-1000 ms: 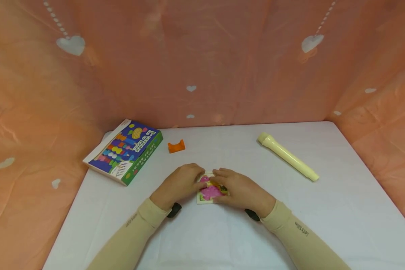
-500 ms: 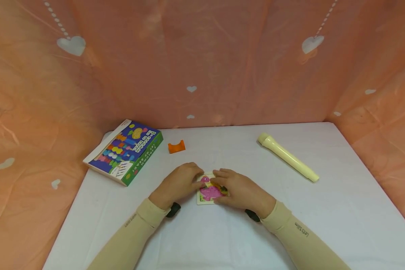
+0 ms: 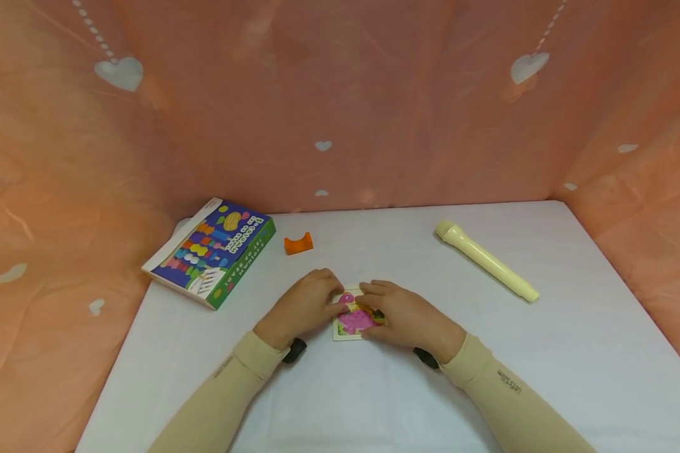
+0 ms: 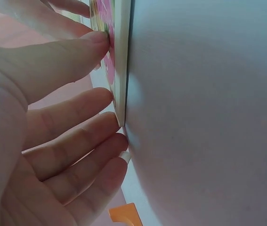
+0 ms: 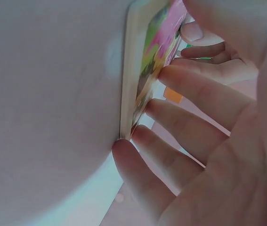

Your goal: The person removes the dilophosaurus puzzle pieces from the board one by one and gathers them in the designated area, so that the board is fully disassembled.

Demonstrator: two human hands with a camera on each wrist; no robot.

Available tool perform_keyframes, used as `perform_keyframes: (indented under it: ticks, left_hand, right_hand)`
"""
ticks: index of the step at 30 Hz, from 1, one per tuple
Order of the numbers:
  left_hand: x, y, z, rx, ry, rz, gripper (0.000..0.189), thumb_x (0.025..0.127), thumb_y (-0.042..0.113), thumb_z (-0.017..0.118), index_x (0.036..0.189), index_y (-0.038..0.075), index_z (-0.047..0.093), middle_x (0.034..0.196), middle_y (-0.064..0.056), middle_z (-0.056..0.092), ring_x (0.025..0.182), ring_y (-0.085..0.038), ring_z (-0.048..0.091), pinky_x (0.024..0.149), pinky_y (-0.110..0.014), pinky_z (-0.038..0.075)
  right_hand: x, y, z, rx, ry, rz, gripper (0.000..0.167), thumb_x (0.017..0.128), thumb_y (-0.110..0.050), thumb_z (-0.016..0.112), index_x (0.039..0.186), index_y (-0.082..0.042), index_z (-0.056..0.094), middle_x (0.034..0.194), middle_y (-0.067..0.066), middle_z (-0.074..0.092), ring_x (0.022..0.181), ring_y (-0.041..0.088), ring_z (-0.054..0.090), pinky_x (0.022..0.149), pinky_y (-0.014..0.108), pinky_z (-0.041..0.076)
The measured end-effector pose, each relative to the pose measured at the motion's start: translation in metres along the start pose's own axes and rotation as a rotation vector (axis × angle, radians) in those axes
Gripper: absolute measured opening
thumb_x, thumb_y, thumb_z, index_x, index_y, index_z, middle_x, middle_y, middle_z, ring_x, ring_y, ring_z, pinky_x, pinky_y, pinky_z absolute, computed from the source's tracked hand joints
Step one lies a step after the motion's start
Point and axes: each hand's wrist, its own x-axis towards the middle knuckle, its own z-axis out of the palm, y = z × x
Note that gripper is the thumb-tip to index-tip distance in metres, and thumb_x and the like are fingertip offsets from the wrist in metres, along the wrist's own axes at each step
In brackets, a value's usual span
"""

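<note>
A small square picture puzzle [image 3: 354,322] with a cream frame and a pink dinosaur lies flat on the white table. My left hand [image 3: 306,305] is at its left side; in the left wrist view the thumb [image 4: 95,44] touches the picture and the other fingers reach loosely to the frame's far edge. From the right, my right hand [image 3: 410,314] rests its fingertips on the picture and frame, its fingers [image 5: 190,122] spread and only slightly bent. The hands cover the puzzle's upper and right parts, so I cannot tell how every piece sits.
An orange curved block [image 3: 298,243] lies beyond the left hand. A blue and green toy box [image 3: 212,251] lies at the back left. A pale yellow stick with a knobbed end [image 3: 487,261] lies at the right. Peach cloth [image 3: 374,113] hangs round the table [image 3: 340,402].
Both hands stay at the puzzle with hardly any movement. The whole head view has shifted slightly.
</note>
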Motion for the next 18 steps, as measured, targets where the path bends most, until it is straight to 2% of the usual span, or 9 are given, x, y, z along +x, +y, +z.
perform_keyframes:
  ticks: [9, 18]
  left_hand:
    - [0.0022, -0.0007, 0.0031, 0.001, 0.004, 0.0, 0.035, 0.097, 0.038, 0.082, 0.119, 0.011, 0.08, 0.121, -0.004, 0.072, 0.114, -0.021, 0.066, 0.108, -0.042, 0.057]
    - [0.0013, 0.0011, 0.0047, -0.014, 0.003, -0.038, 0.035, 0.099, 0.041, 0.08, 0.119, 0.012, 0.077, 0.127, -0.005, 0.067, 0.119, -0.022, 0.061, 0.111, -0.042, 0.055]
  right_hand:
    - [0.001, 0.0022, 0.0008, 0.011, -0.001, 0.001, 0.058, 0.095, -0.036, 0.084, 0.144, -0.008, 0.069, 0.163, 0.015, 0.054, 0.155, 0.039, 0.048, 0.123, 0.053, 0.044]
    - [0.0005, 0.0019, 0.0001, -0.001, 0.002, -0.006, 0.057, 0.094, -0.035, 0.085, 0.142, -0.008, 0.07, 0.162, 0.016, 0.055, 0.153, 0.039, 0.049, 0.123, 0.053, 0.045]
